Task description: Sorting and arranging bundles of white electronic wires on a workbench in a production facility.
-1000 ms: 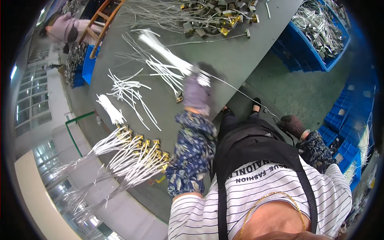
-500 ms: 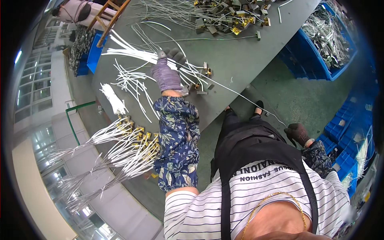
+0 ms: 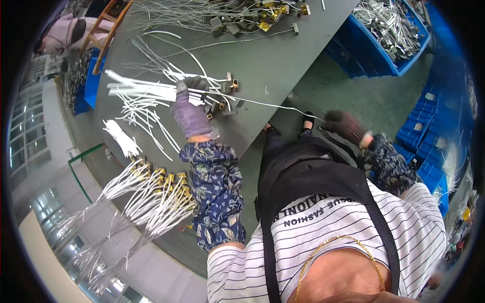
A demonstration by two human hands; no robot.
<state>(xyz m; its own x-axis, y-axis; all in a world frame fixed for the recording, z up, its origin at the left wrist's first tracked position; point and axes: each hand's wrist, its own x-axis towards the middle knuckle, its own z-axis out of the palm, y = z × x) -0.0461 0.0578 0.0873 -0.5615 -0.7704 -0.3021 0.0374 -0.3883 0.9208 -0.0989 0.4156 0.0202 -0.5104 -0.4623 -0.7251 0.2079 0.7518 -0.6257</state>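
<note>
My left hand (image 3: 191,110), in a purple-grey glove, is closed around a bundle of white tubes (image 3: 136,91) above the table's near part. A thin white cable (image 3: 262,104) runs from that hand across the table edge to my right hand (image 3: 345,126). The right hand, in a dark glove and slightly blurred, has its fingers closed at the cable's end, out over the floor. Beside the left hand lie several cables with small connectors (image 3: 230,83). Loose white tubes (image 3: 146,112) are spread just nearer on the table. What the left palm covers is hidden.
A tied bundle of short white tubes (image 3: 121,138) lies at the table's left edge, by cable bundles with gold-wrapped ends (image 3: 161,187). More cables with connectors (image 3: 237,17) are heaped at the far side. A blue crate of cables (image 3: 348,50) stands right; blue crates (image 3: 417,121) lie nearer.
My right hand has moved up and left, closer to the table, with the cable's end. My left hand keeps its hold on the white tubes. The whole view has shifted a little.
</note>
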